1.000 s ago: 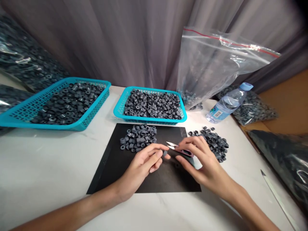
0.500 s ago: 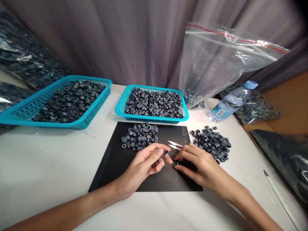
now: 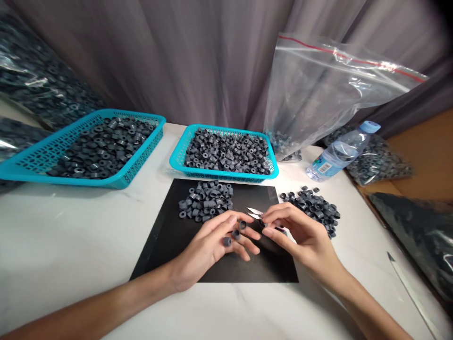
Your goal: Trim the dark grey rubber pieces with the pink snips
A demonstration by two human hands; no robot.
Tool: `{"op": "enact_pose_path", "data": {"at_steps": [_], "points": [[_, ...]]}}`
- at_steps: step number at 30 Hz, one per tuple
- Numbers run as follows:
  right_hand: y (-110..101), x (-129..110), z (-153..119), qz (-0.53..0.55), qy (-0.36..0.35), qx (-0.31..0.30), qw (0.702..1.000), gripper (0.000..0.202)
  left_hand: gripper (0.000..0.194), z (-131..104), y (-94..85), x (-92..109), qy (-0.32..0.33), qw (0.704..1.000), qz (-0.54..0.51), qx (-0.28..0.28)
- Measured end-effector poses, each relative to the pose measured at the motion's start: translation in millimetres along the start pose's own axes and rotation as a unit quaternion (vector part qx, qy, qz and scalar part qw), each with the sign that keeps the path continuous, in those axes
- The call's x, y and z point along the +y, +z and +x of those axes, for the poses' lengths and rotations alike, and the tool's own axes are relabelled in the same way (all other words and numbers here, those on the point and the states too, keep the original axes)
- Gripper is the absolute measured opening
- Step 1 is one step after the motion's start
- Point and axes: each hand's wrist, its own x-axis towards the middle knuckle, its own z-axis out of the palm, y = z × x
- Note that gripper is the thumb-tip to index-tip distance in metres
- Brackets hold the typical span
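Note:
Small dark grey plastic caps (image 3: 236, 234) rest along the fingers of my left hand (image 3: 215, 238), three of them visible, with the fingers half curled and spread beneath. My right hand (image 3: 300, 231) pinches another grey cap (image 3: 264, 224) between thumb and fingertips, just right of the left fingers. Small scissors (image 3: 254, 211) lie by the right fingertips, their handles mostly hidden behind that hand. Both hands are over a black mat (image 3: 159, 245). Toward its back lies a heap of grey pieces (image 3: 207, 200); a second heap (image 3: 318, 208) sits on the table beyond my right hand.
Two turquoise baskets, one at left (image 3: 125, 179) and one at centre (image 3: 226, 175), hold many grey pieces. A clear zip bag (image 3: 307, 89) and a water bottle (image 3: 341, 153) stand at back right. A pointed light strip (image 3: 410, 288) lies at right on the white table (image 3: 71, 236).
My right hand has lifted from the mat with a cap in its pinch. The left fingers have spread, showing three caps.

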Motion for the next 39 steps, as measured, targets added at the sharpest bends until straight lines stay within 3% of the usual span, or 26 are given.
{"op": "enact_pose_path", "data": {"at_steps": [4, 15, 29, 39], "points": [[3.4, 1.6, -0.9, 0.024, 0.016, 0.018, 0.999, 0.009, 0.029, 0.0, 1.1, 0.7, -0.006, 1.0, -0.015, -0.004], [6.0, -2.8, -2.6, -0.045, 0.032, 0.018, 0.998, 0.009, 0.023, 0.6, -1.4, -1.3, -0.012, 0.999, -0.044, 0.014], [7.4, -4.5, -5.1, -0.08, 0.018, 0.033, 0.996, 0.015, 0.019, 1.9, 0.5, 1.8, -0.063, 0.995, -0.066, 0.035], [7.3, -5.9, -4.1, -0.071, 0.01, 0.021, 0.997, 0.013, 0.021, 1.1, -0.3, 2.8, -0.064, 0.996, -0.057, 0.023]]}}
